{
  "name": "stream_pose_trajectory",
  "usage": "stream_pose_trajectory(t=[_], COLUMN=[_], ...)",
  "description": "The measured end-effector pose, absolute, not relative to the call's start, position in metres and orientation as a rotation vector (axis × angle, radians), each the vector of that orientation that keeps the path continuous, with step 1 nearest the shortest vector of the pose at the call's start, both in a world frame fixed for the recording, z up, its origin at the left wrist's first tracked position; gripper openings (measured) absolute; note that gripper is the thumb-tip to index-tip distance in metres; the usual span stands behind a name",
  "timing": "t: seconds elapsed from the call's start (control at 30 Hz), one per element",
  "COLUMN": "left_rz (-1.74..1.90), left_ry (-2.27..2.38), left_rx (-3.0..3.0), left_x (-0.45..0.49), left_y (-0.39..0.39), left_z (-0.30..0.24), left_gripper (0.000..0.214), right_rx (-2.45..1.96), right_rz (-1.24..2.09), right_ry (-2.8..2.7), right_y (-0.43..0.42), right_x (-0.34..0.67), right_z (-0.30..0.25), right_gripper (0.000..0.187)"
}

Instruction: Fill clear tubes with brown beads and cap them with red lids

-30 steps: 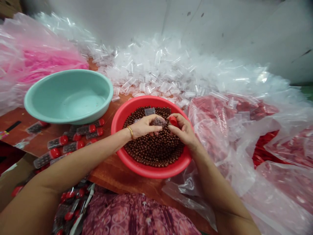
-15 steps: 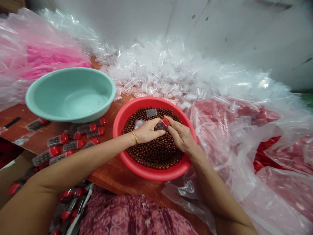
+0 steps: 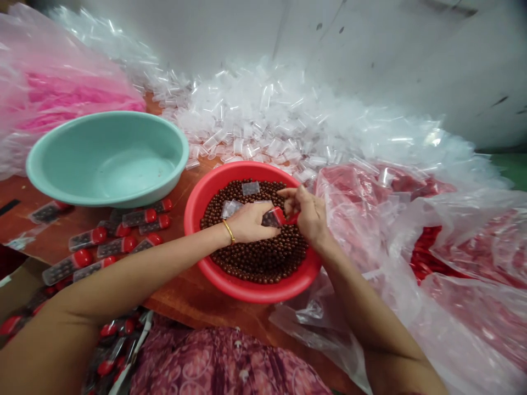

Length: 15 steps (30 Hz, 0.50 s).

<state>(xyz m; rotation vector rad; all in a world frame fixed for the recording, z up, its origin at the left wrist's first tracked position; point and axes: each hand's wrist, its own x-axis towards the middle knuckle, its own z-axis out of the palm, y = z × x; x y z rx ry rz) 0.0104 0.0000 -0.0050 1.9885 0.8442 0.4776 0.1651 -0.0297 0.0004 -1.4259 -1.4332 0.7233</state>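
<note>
My left hand (image 3: 251,222) is closed around a small clear container (image 3: 269,218) filled with dark brown balls. Its red cap (image 3: 279,215) points toward my right hand. My right hand (image 3: 308,214) hovers just right of the cap, fingers loosely bent and apart, with nothing visible in them. Below both hands, the red basin (image 3: 257,295) holds a heap of brown balls (image 3: 255,266). On the balls lie a clear container (image 3: 251,188) near the back and another clear container (image 3: 230,208) beside my left hand.
A pale green basin (image 3: 109,164) stands to the left. Several filled, red-capped containers (image 3: 117,247) lie before it, more in a box below. Clear empty containers (image 3: 263,115) are heaped along the wall. Plastic bags (image 3: 370,219) with red contents sit right; a pink-filled bag (image 3: 78,99) sits back left.
My right hand has drawn back to the right, off the capped container. My left hand still holds it at nearly the same place. The view has shifted slightly.
</note>
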Motion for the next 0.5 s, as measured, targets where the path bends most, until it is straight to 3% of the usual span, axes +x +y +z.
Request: stream_pose_trajectory(t=[0.17,0.5], left_rz=[0.275,0.122], left_ry=[0.884,0.828], left_rx=[2.275,2.583], left_x=[0.007,0.005], left_y=[-0.005,-0.012], left_z=[0.005,0.002], left_gripper=[0.017,0.030], right_rx=[-1.372,-1.352], right_rz=[1.117,1.367], right_ry=[-1.262,-1.248], right_y=[-0.016,-0.027], right_x=[0.139,0.124], right_z=[0.001,-0.007], right_gripper=[0.076,0.081])
